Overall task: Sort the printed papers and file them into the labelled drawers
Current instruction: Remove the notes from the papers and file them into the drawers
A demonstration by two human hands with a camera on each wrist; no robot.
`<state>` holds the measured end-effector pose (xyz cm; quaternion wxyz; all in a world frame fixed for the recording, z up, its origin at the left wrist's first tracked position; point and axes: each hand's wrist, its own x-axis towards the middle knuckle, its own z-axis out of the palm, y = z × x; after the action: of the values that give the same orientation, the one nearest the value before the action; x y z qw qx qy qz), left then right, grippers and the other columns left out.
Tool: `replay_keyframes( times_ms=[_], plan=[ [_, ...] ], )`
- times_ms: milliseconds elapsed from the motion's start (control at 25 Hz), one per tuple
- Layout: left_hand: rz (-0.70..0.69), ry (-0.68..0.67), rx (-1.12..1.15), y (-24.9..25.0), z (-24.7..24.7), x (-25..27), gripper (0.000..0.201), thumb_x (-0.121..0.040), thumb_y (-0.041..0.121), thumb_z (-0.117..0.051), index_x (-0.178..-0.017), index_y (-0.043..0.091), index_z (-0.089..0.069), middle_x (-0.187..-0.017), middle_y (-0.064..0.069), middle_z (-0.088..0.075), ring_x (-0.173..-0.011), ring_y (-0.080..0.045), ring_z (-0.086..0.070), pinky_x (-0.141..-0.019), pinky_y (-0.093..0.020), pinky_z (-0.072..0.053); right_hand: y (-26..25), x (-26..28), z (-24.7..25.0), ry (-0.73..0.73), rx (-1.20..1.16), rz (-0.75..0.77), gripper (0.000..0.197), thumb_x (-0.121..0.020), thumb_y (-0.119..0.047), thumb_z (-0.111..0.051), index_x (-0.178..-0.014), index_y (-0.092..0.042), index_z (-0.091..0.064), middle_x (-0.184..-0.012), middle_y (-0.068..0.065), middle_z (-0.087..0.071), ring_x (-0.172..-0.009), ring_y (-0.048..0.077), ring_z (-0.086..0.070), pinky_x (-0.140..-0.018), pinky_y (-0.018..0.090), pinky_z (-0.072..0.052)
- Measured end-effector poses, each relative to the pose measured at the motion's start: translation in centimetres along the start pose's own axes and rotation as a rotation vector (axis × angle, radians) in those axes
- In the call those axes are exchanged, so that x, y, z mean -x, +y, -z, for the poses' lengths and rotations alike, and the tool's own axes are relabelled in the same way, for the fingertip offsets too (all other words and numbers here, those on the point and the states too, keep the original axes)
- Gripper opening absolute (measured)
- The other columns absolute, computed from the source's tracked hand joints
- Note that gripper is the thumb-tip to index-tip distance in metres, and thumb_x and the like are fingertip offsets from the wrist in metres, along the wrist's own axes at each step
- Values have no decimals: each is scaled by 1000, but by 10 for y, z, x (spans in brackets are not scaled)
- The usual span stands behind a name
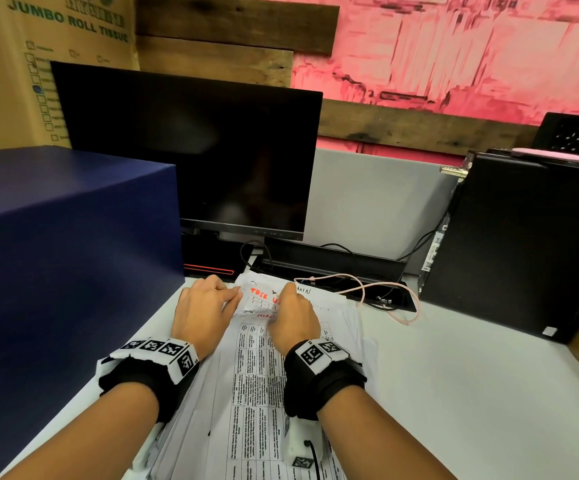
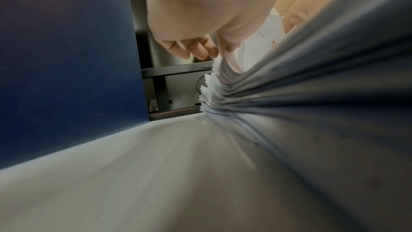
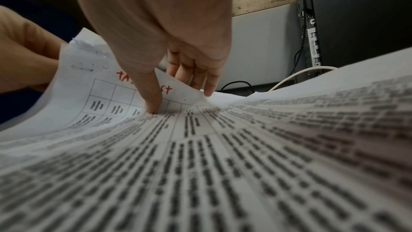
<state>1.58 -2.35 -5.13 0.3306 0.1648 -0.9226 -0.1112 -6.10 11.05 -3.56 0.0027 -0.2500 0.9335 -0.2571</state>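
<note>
Two hands at the far end of a loose stack of white printed papers [image 1: 256, 375], which lies on the pale grey desk top [image 1: 454, 375] just right of the big dark-blue box [image 1: 66, 254]. All places below taken from that stack.

Top sheet, a white page w/ printed table and red handwritten heading [image 3: 107, 94], is lifted and curled up at the stack's far end. Heading partly covered by the fingers; only a few red letters readable. Small print too blurred to read.

Left hand [image 1: 205, 313]: at stack's far left corner, fingers curled, pinching the raised sheet's edge. In left wrist view the fingertips [image 2: 196, 50] sit at the fanned sheet edges; exact no. of sheets held can't be told.

Right hand [image 3: 169, 41]: over stack's far end, thumb pressing down on the sheet, other fingers curled behind the lifted edge, so gripping the top sheet. Head view hides fingertips behind the knuckles.

Near end of stack cut off by frame bottom; forearms cover part.

Beyond the stack: black monitor w/ dark screen [image 1: 191, 150], thin pink cable [image 1: 367, 289] looped. Right of stack, well apart: black computer tower [image 1: 523, 244], cut by frame edge. No drawer fronts or labels discernible on the blue box.
</note>
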Motion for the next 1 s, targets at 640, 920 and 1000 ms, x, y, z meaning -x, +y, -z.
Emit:
replay_keyframes(
  times_ms=[640,920,1000],
  plan=[
    [37,-198,304,-1,9,3,7,-95,17,-55,-91,23,-55,-78,10,-66,-63,-9,-58,-62,-29,-51,2,-1,-3,-26,6,53,41,-90,-7,-56,-125,-24,-44,-116,7,-56,-110,27,-52,-88,36,-48],
    [168,-332,617,15,27,9,36,-90,59,-38,-81,27,-51,-69,6,-66,-63,3,-58,-66,-22,-45,3,3,6,75,114,42,24,-87,-15,-60,-110,-20,-56,-119,7,-46,-110,27,-44,-88,31,-41],
    [164,-412,605,13,33,11,39,-85,65,-44,-87,28,-57,-72,8,-67,-65,3,-58,-67,-21,-46,3,4,15,140,154,71,18,-85,-19,-62,-102,-22,-59,-116,3,-46,-110,26,-43,-93,30,-39]
  ],
)
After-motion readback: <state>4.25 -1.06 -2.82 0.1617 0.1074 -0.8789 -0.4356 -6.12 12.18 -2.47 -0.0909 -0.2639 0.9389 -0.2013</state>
